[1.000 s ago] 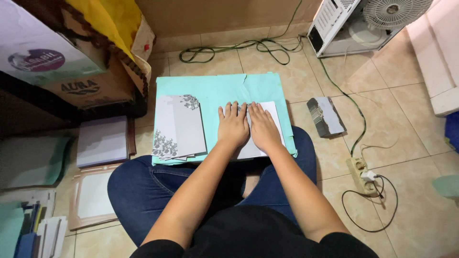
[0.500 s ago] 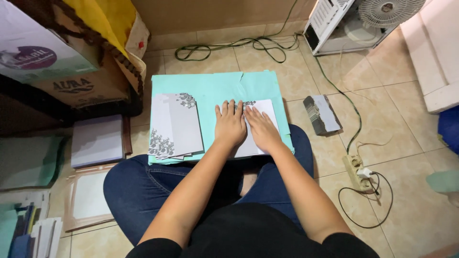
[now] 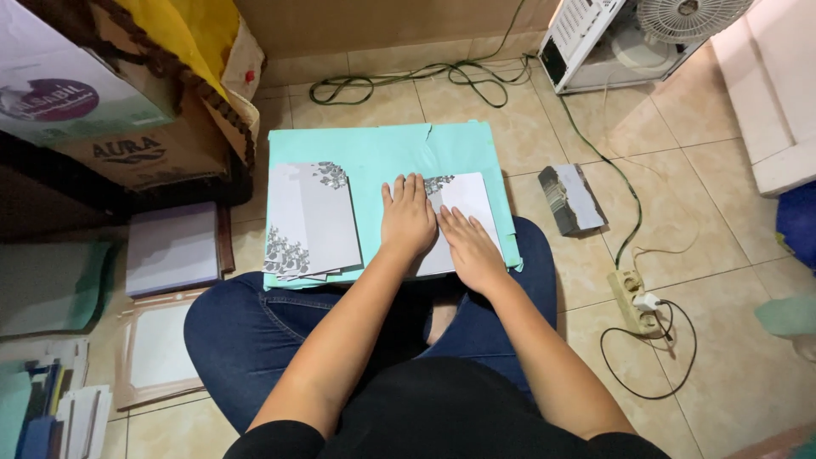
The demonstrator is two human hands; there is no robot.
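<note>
On the tiled floor, over my crossed legs, both hands press flat on a white card with grey leaf print (image 3: 463, 212) lying on the right half of a teal board (image 3: 374, 153) that rests on my lap. My left hand (image 3: 408, 219) and right hand (image 3: 470, 246) lie side by side, fingers spread, neither grip closed on anything. I judge the work partly done: a stack of matching cards (image 3: 310, 219) already sits on the board's left half, while this card is only being smoothed down. A white block of paper (image 3: 172, 248) and a flat tray (image 3: 157, 344) lie on the floor to my left. To the right, a small grey bundle (image 3: 574, 197), a green cable (image 3: 595, 144) and a power strip (image 3: 633, 297) crowd that side; nothing blocks the board itself.
</note>
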